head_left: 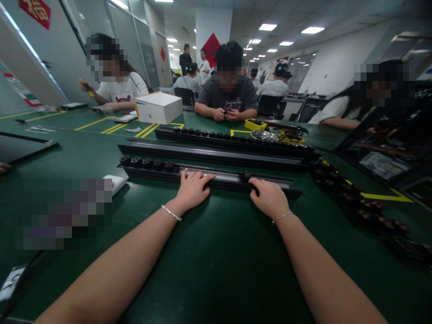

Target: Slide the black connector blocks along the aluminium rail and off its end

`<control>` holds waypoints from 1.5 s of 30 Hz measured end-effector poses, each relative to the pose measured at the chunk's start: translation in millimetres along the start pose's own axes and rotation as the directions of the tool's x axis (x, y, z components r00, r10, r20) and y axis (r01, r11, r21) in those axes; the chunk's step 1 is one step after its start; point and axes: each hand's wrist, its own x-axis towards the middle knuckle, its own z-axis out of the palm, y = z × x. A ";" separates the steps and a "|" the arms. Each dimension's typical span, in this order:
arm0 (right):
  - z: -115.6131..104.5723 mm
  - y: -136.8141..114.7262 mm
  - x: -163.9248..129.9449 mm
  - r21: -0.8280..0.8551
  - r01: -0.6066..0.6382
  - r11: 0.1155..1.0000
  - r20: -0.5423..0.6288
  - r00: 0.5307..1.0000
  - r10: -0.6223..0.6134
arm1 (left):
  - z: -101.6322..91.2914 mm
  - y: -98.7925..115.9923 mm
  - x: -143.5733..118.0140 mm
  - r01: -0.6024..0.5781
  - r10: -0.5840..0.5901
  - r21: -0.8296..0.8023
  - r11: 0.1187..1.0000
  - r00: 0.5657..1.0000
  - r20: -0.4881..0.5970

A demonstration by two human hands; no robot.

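Note:
A long black channel rail (218, 178) lies across the green tabletop in front of me, with a bright metallic strip inside. Several small black round parts (146, 163) sit in a row at its left end. My left hand (193, 188) rests on the rail just right of that row, fingers spread and holding nothing. Farther right, a single black round part (247, 175) sits in the channel. Against it is the index finger of my right hand (269, 196), with the thumb by the rail's front wall; the fingertips' exact grip is partly hidden.
Behind lie another black rail (209, 152) and one filled with round parts (232, 137). Many loose black parts (364, 204) spread along the right. A white box (158, 108), yellow tray (254, 124) and metal bowl (265, 136) stand farther back. Co-workers sit around the table.

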 end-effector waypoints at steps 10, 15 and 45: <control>-1.2 0.1 -0.3 -0.022 -0.033 0.999 -0.015 0.999 0.033 | -0.5 0.6 -0.2 0.008 -0.008 0.002 1.000 1.000 0.005; -2.0 0.5 -1.5 -0.019 -0.037 0.999 -0.040 0.999 0.036 | -0.3 0.0 0.0 0.006 -0.006 -0.012 1.000 1.000 0.004; 11.5 -5.5 3.6 0.280 -0.266 0.922 -0.212 0.920 0.329 | 1.3 0.8 0.2 0.019 -0.019 -0.007 1.000 1.000 -0.005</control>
